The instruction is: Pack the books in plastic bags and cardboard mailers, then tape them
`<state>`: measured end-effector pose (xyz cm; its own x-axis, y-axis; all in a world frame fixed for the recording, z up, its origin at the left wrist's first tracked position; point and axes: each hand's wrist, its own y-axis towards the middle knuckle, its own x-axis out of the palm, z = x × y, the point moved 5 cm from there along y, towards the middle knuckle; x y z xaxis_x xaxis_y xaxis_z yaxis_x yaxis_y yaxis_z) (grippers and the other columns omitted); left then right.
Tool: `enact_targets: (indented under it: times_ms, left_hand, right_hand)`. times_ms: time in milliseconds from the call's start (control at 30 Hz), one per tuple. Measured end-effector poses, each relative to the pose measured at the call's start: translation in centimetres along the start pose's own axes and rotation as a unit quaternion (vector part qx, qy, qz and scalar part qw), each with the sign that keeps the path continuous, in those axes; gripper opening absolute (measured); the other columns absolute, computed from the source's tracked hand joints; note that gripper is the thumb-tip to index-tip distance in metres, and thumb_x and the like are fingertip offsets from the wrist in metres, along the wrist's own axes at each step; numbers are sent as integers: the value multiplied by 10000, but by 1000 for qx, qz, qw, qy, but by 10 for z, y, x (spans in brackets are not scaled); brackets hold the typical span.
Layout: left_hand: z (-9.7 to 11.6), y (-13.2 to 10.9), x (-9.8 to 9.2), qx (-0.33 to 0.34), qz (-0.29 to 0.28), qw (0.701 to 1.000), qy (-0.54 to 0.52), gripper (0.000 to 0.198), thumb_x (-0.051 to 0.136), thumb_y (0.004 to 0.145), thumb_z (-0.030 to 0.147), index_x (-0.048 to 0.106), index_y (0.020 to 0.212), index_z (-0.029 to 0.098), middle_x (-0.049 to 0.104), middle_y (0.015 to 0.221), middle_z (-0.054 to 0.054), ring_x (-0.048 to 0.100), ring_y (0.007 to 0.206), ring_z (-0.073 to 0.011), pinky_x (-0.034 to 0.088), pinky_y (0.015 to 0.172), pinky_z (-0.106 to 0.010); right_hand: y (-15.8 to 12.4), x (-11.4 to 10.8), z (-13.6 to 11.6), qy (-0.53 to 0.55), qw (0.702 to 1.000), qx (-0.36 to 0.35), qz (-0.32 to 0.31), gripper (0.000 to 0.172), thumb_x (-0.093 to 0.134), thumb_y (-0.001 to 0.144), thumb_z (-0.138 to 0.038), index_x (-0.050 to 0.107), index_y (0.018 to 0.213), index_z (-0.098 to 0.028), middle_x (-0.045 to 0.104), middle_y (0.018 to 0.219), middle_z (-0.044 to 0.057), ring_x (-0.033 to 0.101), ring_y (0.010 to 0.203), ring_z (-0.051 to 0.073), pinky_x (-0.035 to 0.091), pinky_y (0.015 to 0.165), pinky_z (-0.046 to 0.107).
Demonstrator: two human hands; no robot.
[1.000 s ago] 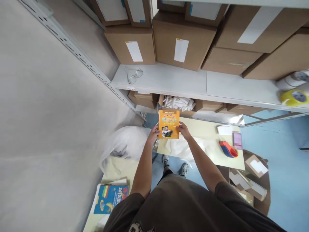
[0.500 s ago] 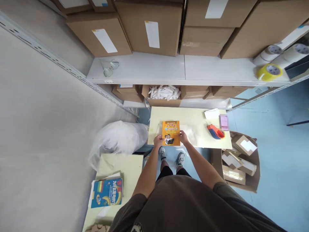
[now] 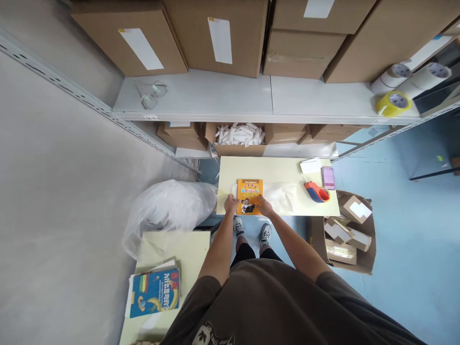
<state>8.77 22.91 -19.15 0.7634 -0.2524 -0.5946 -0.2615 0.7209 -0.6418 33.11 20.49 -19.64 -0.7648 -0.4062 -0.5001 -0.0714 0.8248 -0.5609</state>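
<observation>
An orange book [image 3: 249, 195] with a picture of people on its cover is held at the front edge of the pale yellow table [image 3: 230, 167]. My left hand [image 3: 231, 204] grips its lower left edge. On the other side, my right hand [image 3: 265, 206] closes on the right edge, its thumb lying over the cover. A sheet of clear plastic [image 3: 280, 196], perhaps a bag, lies flat on the table, partly behind the book and my right hand. Farther right sits a red and blue tape dispenser [image 3: 316, 192].
White cards [image 3: 310, 166] and a phone [image 3: 328, 178] lie at the table's right. Below is a carton of parcels [image 3: 370, 258]. A plastic sack [image 3: 172, 206] and a side table with a blue book [image 3: 154, 293] stand left. Shelves [image 3: 215, 96] with boxes rise in front.
My right hand has shifted inward, its thumb now over the book's cover rather than at its edge. The book stays in both hands. The camera view has shifted slightly.
</observation>
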Motion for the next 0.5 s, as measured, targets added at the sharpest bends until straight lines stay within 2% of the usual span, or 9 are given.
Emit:
enact_targets:
  times_ms: [67,167,367,433,500]
  left_hand:
    - [4,3,6,2,-16,1000,18,364,785,891,373,707,1202,200,788,1218,-133,746,1136,-286,503,866,-309]
    - [7,5,8,4,0,1000,31,248,757,905,332,720,1102,186,792,1188,-147,755,1089,-286,503,823,-305]
    - [13,9,-15,22,53,998,15,324,692,942,269,716,1256,195,800,1220,-149,750,1137,-317,529,872,-341]
    - [13,10,-29,31,80,996,-9,366,661,957,242,717,1318,221,800,1257,-124,746,1158,-303,536,904,-341]
    - [15,8,-41,52,108,992,-35,431,636,969,203,706,1392,249,784,1331,-95,730,1214,-278,536,961,-329]
  right_hand:
    - [1,6,0,-24,999,18,-12,699,692,904,-310,574,1593,-328,472,1719,48,529,1517,375,520,1187,517]
    - [4,10,-8,-63,998,13,-25,669,616,968,-336,534,1632,-321,430,1744,59,511,1528,366,537,1155,480]
    - [19,21,-35,-105,994,15,-34,637,495,1033,-317,476,1667,-260,355,1773,96,540,1479,348,529,1125,469]
    - [27,27,-47,-84,996,-5,-41,612,508,1024,-287,525,1634,-245,414,1738,98,541,1465,342,513,1139,453]
    - [34,33,-61,-62,996,-40,-45,537,550,1005,-279,638,1534,-243,533,1646,95,544,1449,343,490,1165,458]
